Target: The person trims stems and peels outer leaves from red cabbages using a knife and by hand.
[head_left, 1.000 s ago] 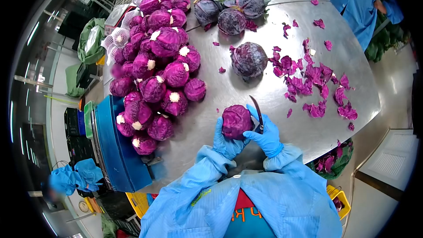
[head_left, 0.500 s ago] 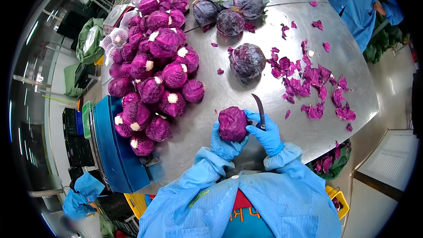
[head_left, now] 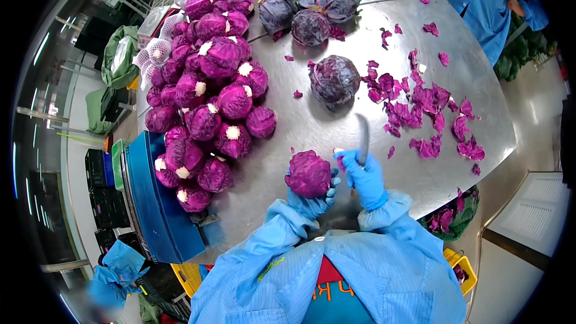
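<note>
In a blue glove, my left hand (head_left: 310,204) cups a purple cabbage (head_left: 308,174) from below, close to my body. My right hand (head_left: 365,181), gloved too, grips a knife (head_left: 363,135) whose curved blade points up and away and looks blurred. A small white and purple cut piece (head_left: 339,157) sits at the fingers of that hand, apart from the cabbage. Beyond the knife, an untrimmed dark cabbage (head_left: 335,80) rests on the steel table (head_left: 282,96).
A heap of trimmed purple cabbages (head_left: 219,99) lies at left, by a blue bin (head_left: 162,198). Several dark cabbages (head_left: 311,27) stand at the back. Torn leaves (head_left: 420,105) are scattered at right. A co-worker's blue sleeve (head_left: 480,6) is at the far right.
My right hand and the knife have come away from the cabbage, with a small cut piece at the fingers. My left hand has tilted the cabbage and moved it slightly left.
</note>
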Tool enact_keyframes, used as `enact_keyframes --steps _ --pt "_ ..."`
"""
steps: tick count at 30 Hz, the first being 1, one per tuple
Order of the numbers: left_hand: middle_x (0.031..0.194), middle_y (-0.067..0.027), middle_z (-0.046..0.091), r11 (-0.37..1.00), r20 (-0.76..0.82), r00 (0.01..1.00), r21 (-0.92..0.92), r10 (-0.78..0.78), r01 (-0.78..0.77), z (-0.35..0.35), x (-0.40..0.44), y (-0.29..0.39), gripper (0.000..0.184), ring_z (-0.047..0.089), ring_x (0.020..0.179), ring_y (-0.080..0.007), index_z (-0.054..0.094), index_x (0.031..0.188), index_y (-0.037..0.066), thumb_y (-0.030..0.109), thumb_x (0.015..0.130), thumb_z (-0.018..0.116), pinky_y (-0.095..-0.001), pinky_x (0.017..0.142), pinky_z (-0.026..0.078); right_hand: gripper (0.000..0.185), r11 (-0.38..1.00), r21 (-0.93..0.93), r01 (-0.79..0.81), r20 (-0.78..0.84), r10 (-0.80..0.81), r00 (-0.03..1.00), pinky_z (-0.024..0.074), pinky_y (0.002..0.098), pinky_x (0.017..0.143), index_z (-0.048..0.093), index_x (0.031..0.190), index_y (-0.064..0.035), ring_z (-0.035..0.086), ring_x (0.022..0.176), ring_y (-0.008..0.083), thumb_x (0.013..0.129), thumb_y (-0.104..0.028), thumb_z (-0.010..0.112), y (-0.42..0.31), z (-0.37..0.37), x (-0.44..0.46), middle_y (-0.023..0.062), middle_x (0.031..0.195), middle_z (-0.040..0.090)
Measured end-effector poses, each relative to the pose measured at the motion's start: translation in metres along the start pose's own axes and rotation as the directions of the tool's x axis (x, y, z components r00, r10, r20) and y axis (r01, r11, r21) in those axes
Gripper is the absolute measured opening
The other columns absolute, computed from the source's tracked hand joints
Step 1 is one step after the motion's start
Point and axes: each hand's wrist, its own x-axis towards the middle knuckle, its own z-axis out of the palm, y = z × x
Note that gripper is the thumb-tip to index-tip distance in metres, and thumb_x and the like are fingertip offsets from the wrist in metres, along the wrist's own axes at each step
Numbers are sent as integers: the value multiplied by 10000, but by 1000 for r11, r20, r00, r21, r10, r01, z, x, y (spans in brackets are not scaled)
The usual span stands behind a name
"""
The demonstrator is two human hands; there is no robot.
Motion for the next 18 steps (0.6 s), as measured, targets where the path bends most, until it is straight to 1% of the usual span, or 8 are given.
enact_keyframes --steps 1,2,4,7,10,11,15,18 --pt "1278 -243 510 998 11 1000 -65 -23 24 -8 -2 1 831 609 1012 -400 377 1391 54 643 821 517 -497 866 510 232 997 50 56 -33 -54 998 368 186 469 653 1079 -58 453 533 31 901 -207 664 5 -7 6 -12 845 637" --pt "1288 -265 493 990 24 999 -130 -45 48 -15 -5 1 886 599 1039 -415 353 1402 26 654 804 534 -510 866 511 246 993 -10 118 -114 -118 986 375 187 471 646 1094 -59 459 540 33 905 -216 656 4 -12 13 -15 844 634" --pt "1276 -266 501 994 -3 1000 -105 -31 30 0 -6 -3 866 603 1029 -415 379 1376 11 650 810 523 -510 859 516 274 963 -146 225 -256 -256 932 389 190 476 633 1126 -60 471 555 35 913 -233 642 3 -21 27 -20 841 630" --pt "1286 -271 492 998 -29 999 -60 -19 17 14 -7 0 816 599 1036 -417 401 1360 6 625 837 499 -512 864 517 332 829 -418 372 -246 -498 832 413 190 490 596 1213 -78 482 580 31 924 -240 620 35 -49 47 -27 834 622" --pt "1321 -280 465 995 5 1000 -96 -25 26 1 -10 8 762 590 1055 -421 399 1364 5 587 878 467 -518 879 513 374 987 -159 26 -135 -48 990 426 189 500 563 1278 -102 483 589 25 926 -217 610 11 -46 20 -29 833 617" --pt "1334 -283 455 992 27 999 -120 -32 35 -7 -11 10 744 586 1062 -423 395 1367 3 574 892 456 -520 885 512 383 996 -90 23 -96 -32 995 414 185 482 559 1293 -118 476 563 24 927 -222 606 15 -44 16 -24 827 614" --pt "1317 -257 471 994 25 1000 -112 8 -5 -1 -8 6 641 561 1083 -417 415 1348 1 498 944 416 -523 850 522 407 992 -55 -117 0 117 993 381 183 441 539 1318 -103 454 510 24 921 -181 591 38 -32 4 -16 852 630" --pt "1369 -243 417 996 39 999 -91 -11 15 5 -13 8 595 471 1192 -409 430 1344 13 467 960 412 -522 839 516 419 992 -55 -110 38 112 993 379 185 441 532 1327 -93 451 517 21 917 -161 583 39 -20 2 -13 865 636"
